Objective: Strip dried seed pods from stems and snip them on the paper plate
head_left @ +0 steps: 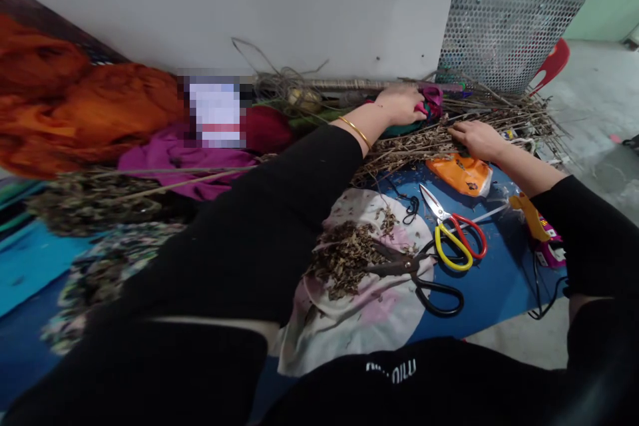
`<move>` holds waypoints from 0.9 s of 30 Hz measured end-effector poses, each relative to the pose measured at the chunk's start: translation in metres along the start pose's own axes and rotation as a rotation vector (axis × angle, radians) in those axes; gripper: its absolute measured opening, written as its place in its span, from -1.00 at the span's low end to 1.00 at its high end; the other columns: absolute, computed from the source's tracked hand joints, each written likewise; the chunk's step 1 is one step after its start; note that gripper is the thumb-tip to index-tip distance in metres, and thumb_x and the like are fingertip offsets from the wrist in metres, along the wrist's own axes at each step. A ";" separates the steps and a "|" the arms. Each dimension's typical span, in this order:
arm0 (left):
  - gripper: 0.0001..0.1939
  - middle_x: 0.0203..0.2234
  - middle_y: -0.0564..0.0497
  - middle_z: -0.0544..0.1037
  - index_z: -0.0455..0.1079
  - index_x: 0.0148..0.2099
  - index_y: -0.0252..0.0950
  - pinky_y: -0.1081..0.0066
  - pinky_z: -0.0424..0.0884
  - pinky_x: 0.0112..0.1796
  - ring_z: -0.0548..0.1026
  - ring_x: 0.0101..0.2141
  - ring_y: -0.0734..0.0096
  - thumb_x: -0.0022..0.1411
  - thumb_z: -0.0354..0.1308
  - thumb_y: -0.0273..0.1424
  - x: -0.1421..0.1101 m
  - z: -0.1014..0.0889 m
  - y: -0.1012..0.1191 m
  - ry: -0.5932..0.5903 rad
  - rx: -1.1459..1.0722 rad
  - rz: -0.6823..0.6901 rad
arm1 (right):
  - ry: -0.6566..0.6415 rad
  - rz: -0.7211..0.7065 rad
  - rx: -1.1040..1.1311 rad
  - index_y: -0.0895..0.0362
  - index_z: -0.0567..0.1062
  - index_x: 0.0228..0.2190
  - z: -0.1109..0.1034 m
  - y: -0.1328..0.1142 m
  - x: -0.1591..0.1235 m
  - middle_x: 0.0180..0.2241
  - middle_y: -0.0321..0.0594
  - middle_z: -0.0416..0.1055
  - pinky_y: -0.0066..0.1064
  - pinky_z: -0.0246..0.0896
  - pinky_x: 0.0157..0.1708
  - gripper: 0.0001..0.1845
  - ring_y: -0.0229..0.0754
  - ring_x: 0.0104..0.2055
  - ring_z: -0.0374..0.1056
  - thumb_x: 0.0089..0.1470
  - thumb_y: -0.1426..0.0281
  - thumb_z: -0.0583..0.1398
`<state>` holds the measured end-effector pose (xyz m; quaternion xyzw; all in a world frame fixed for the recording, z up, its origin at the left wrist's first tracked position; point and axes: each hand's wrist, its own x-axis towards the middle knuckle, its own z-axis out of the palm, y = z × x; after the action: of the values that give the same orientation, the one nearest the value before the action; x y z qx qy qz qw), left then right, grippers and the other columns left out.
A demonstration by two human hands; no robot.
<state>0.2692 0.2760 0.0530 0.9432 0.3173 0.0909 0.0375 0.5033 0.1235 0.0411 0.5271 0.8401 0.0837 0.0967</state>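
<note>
My left hand [399,106], with a gold bangle at the wrist, reaches to the back of the table. Its fingers curl onto a bundled pink, purple and teal cloth [432,101]. My right hand [476,138] bends its fingers over a bundle of dried plant stalks [407,146], just above an orange packet [462,176]. Nearer me, a pile of dried leaves [344,259] lies on a round pale cloth [384,326]. Black-handled scissors [412,266] rest partly on that cloth. Scissors with one red and one yellow handle [452,229] lie beside them.
Orange cloth [124,96] and purple cloth [190,160] are heaped at the left, near more dried plants [94,203]. A white panel [299,6] and a perforated metal sheet [514,13] stand behind the blue table [489,293]. A magenta box [549,243] sits at the right.
</note>
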 end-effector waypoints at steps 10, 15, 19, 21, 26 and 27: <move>-0.56 0.18 -0.18 0.63 0.64 0.17 -0.27 -0.03 0.08 0.40 0.36 0.33 -0.05 0.33 0.12 -0.39 -0.033 -0.011 0.024 -0.004 0.014 0.045 | 0.233 0.359 0.400 0.18 0.43 0.35 -0.012 0.049 -0.014 0.31 0.00 0.46 -0.02 0.33 0.31 -0.19 0.10 0.32 0.40 0.04 0.54 0.13; -0.54 0.03 -0.22 0.70 0.68 0.12 -0.34 0.12 0.37 0.21 0.54 0.16 0.00 0.42 0.00 -0.37 -0.030 -0.028 0.057 0.095 -0.069 -0.037 | 0.043 0.419 0.270 0.11 0.59 0.22 -0.021 0.075 -0.019 0.18 -0.08 0.58 -0.10 0.39 0.20 -0.38 0.12 0.22 0.48 0.11 0.46 0.27; -0.24 0.05 -0.22 0.69 0.56 0.28 -0.35 0.22 0.46 0.12 0.60 0.10 -0.04 0.29 0.24 0.14 -0.018 -0.020 0.085 -0.184 -0.114 -0.036 | -0.105 0.392 0.154 0.04 0.66 0.10 -0.030 0.073 -0.019 0.05 -0.15 0.64 -0.15 0.39 0.10 -0.49 0.09 0.12 0.51 0.09 0.28 0.40; 0.18 0.22 -0.34 0.58 0.35 0.45 -0.41 0.18 0.47 0.15 0.55 0.18 -0.18 -0.03 0.46 0.22 -0.014 -0.014 0.094 -0.358 -0.043 -0.055 | -0.141 0.370 0.096 0.03 0.67 0.07 -0.035 0.067 -0.022 0.01 -0.15 0.65 -0.19 0.39 0.04 -0.50 0.07 0.06 0.53 0.09 0.21 0.41; 0.54 0.37 -0.53 0.39 -0.01 0.61 -0.47 0.04 0.47 0.22 0.45 0.29 -0.36 -0.27 0.65 -0.03 -0.015 -0.012 0.103 -0.490 0.108 -0.134 | -0.182 0.356 -0.005 0.12 0.66 0.06 -0.045 0.049 -0.049 0.02 -0.02 0.62 -0.18 0.36 0.00 -0.51 0.10 0.06 0.53 0.16 0.16 0.37; 0.44 0.34 -0.51 0.44 0.07 0.58 -0.48 0.06 0.48 0.21 0.47 0.27 -0.35 -0.23 0.64 -0.10 -0.016 -0.012 0.103 -0.469 0.104 -0.152 | -0.189 0.351 -0.011 0.12 0.66 0.06 -0.046 0.045 -0.056 0.02 -0.02 0.62 -0.18 0.36 -0.01 -0.52 0.11 0.06 0.52 0.18 0.15 0.36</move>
<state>0.3150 0.1846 0.0759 0.9126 0.3741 -0.1501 0.0681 0.5551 0.0906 0.1009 0.6706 0.7219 0.0540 0.1619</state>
